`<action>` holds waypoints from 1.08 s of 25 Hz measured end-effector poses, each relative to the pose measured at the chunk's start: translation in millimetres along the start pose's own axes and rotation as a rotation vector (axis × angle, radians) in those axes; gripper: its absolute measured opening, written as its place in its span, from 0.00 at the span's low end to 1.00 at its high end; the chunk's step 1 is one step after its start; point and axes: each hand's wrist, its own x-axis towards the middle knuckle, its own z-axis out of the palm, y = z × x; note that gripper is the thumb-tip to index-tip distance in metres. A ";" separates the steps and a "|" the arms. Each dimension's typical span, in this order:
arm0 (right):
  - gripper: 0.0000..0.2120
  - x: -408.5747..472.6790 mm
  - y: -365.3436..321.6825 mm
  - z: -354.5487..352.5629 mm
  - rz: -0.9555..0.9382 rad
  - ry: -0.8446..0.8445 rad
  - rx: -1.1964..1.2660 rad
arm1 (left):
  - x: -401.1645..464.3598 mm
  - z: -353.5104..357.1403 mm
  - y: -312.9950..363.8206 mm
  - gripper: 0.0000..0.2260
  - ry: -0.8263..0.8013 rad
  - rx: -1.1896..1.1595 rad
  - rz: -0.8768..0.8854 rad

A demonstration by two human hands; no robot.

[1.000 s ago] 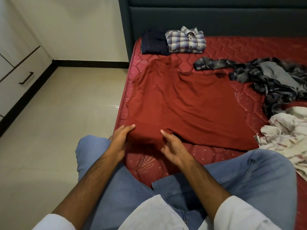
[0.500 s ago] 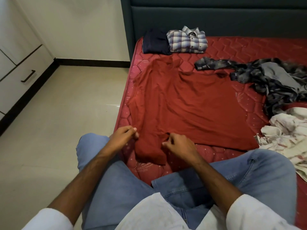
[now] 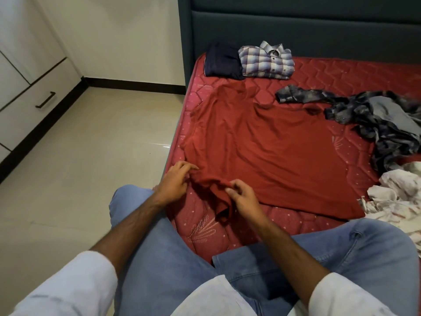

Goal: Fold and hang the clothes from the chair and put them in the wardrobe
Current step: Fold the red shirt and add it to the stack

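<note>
Red t-shirt [image 3: 268, 151] lies spread flat across the red mattress [image 3: 355, 71], and both hands are at its near-left sleeve. Left hand [image 3: 174, 182] pinches the sleeve fabric at its left edge, fingers curled tight on the cloth. Right hand [image 3: 242, 198] grips the same sleeve just to the right, thumb & fingers clamped on a bunched fold, w/ the sleeve end hanging down over the mattress edge between the two hands. Rest of the shirt stays flat, collar toward the far side.

Far end, up against the dark headboard [image 3: 296, 26]: a folded navy garment [image 3: 223, 61] and, touching it on the right, a folded plaid shirt [image 3: 266, 61]. Right side: a crumpled dark grey patterned garment [image 3: 364, 115], unfolded, and nearer, a rumpled white printed garment [image 3: 396, 197]. Person sits on the near mattress edge in blue jeans [image 3: 170, 258], white sleeves at the bottom. Left: tiled floor [image 3: 91, 156] and a white drawer unit [image 3: 27, 94] w/ a dark handle.
</note>
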 end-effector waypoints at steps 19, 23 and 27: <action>0.22 24.6 -33.8 -16.5 -0.072 -0.313 -0.074 | 94.5 -18.0 -6.7 0.23 0.511 -0.406 -0.461; 0.26 16.9 -21.6 16.3 -0.121 -0.551 -0.466 | 80.0 -28.0 -31.6 0.24 0.329 -0.225 -0.446; 0.21 7.7 -17.8 16.7 0.047 -0.789 -0.265 | 68.9 -26.6 -51.1 0.20 0.256 -0.058 -0.526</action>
